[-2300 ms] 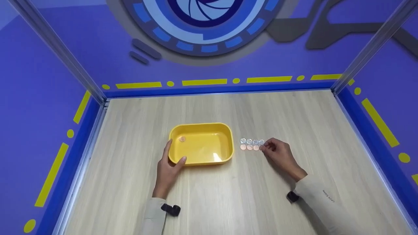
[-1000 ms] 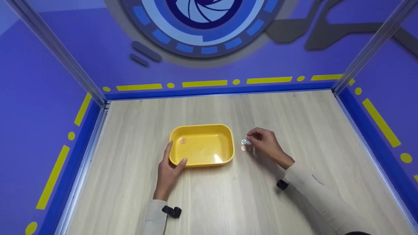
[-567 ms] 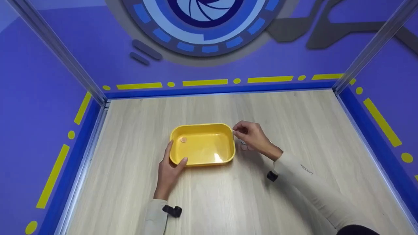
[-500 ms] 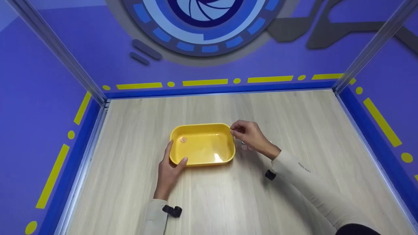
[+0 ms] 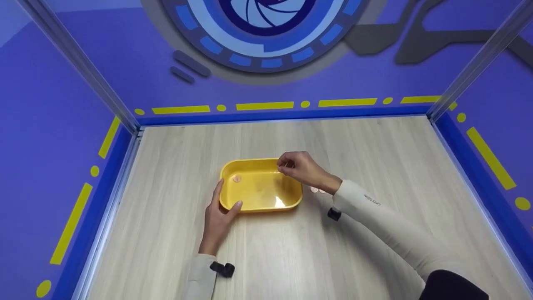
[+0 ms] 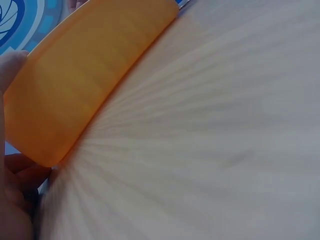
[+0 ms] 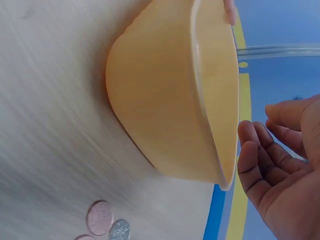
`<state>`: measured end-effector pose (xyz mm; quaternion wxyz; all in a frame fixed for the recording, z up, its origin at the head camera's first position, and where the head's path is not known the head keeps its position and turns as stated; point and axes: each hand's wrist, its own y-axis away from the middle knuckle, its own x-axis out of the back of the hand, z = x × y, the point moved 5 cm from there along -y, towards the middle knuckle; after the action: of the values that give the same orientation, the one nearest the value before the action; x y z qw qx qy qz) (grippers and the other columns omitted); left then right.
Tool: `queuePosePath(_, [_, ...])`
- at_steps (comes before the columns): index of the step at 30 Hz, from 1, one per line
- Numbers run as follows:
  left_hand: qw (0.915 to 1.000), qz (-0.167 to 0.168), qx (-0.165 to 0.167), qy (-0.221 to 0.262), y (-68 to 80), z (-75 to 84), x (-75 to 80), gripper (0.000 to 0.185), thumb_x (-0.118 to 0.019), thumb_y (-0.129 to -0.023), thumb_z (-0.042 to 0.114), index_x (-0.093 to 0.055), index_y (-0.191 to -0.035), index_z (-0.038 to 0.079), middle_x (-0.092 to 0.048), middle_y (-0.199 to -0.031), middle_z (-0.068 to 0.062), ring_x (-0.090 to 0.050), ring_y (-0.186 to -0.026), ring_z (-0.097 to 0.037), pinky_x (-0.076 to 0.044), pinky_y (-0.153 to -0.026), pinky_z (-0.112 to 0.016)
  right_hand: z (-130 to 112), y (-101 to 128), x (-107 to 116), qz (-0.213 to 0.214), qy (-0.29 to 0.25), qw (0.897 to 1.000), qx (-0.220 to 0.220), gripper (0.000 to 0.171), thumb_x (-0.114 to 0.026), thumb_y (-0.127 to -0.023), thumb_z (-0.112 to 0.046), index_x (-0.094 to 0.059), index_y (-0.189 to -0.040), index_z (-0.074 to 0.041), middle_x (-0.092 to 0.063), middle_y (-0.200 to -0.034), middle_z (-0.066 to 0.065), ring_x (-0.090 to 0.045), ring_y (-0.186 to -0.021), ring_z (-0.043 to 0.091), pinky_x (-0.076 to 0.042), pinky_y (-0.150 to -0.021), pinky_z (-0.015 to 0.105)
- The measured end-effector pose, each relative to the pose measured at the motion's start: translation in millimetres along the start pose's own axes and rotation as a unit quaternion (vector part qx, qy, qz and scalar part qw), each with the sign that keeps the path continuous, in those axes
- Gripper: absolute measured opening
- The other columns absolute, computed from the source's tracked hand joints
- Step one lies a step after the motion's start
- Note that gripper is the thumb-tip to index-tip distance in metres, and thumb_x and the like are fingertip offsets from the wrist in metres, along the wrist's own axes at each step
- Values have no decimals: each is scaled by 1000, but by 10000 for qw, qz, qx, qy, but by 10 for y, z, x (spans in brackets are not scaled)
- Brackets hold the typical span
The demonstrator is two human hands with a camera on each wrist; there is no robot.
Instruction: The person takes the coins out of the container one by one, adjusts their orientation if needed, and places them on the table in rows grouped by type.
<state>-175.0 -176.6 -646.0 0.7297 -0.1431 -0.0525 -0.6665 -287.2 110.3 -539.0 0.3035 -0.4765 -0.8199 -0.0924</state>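
At its left end, a yellow rectangular container [image 5: 260, 210] is gripped by my left hand [image 5: 217, 223], thumb over the near rim and fingers along the left wall. One copper-coloured coin [image 5: 237, 178] lies inside. Over the container's far right corner, my right hand [image 5: 302, 168] has thumb and fingertips pinched together, apparently on a coin that the fingers hide. Beneath the right wrist, on the table, sit a copper coin [image 5: 314, 189] and others partly covered by the arm. The right wrist view has copper coins [image 7: 100, 217] beside a silver coin [image 7: 120, 231].
The pale wooden table [image 5: 266, 258] is bounded by blue-purple panels [image 5: 250, 89] at the back and both sides. Metal frame posts [image 5: 479, 62] stand at its far corners. A dark rounded shape [image 5: 454, 287] shows at the bottom right.
My right hand has left the right end of the coin rows and travelled left, up to the container's right corner. The left hand keeps its grip on the container.
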Motion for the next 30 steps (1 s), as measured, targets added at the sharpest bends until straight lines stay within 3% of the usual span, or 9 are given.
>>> queuePosePath(10, [9999,91,93,112,-7,6,33,91,-87,-97,26,-36,-173,26,-52,-167,-10,-56,-146,-25,-41,-122,-49,-79,-312,-209,-621,497,9964,295,10,-76,-103,-9,-81,-110,-2,-79,-100,8,-66,-85,18,-57,-77,31])
queuePosePath(19, [9999,-47,134,-52,-26,17,-15,92,-85,-99,39,-33,-175,28,-49,-170,-10,-53,-150,-25,-38,-126,-51,-97,-501,-398,-982,621,9927,309,14,-76,-104,-7,-81,-112,3,-77,-97,9,-63,-82,18,-55,-76,30])
queuePosePath(25, [9999,-20,116,-102,-11,8,-5,93,-85,-99,38,-33,-175,27,-49,-170,-11,-55,-148,-25,-40,-124,-53,-133,-668,-569,-1394,672,9877,221,18,-74,-106,-9,-80,-118,2,-79,-104,8,-66,-87,18,-60,-82,30])
queuePosePath(30, [9999,-26,95,-113,-5,-2,-8,93,-85,-99,39,-33,-175,26,-48,-170,-10,-54,-149,-25,-41,-124,-51,-209,-775,-703,-1685,890,9811,325,18,-72,-108,-10,-80,-119,1,-77,-103,7,-64,-86,17,-58,-79,29])
